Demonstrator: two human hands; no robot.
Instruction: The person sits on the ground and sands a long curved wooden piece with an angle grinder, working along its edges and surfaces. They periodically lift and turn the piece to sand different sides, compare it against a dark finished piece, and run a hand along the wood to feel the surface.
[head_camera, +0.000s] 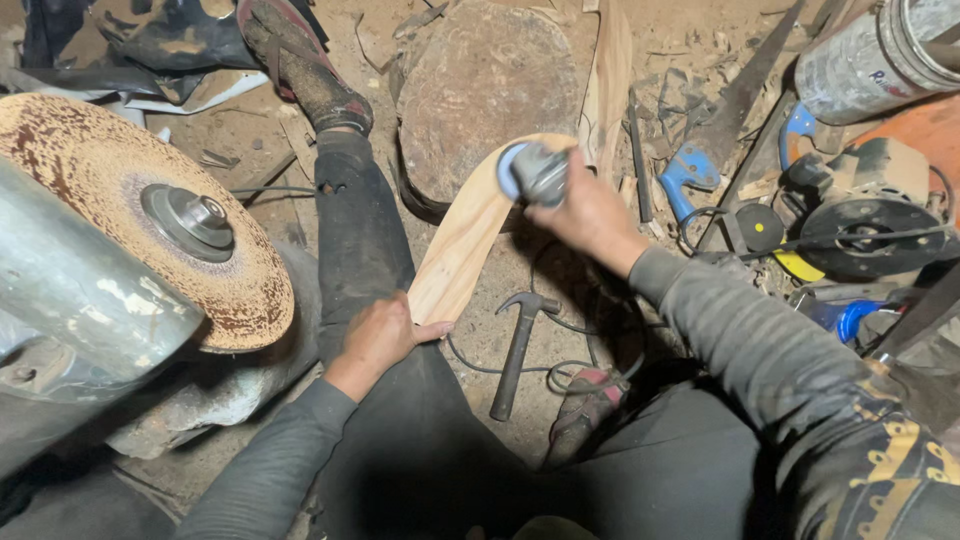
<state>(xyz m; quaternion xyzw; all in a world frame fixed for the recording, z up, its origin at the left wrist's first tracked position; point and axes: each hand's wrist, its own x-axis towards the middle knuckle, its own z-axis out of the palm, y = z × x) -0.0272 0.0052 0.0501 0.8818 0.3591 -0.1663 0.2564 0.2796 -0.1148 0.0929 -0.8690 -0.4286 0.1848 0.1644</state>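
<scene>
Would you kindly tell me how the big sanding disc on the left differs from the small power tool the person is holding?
The sanding disc is large, brown and worn, bolted to a fixed machine; no hand touches it. The power tool is small, grey and blue, gripped in the right hand against the curved wooden piece, which the left hand steadies at its near end. Both have round heads.

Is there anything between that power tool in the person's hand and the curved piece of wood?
Nothing visible. The right hand holds the handheld sander right against the upper end of the curved wooden piece, while the left hand grips its lower end.
</scene>
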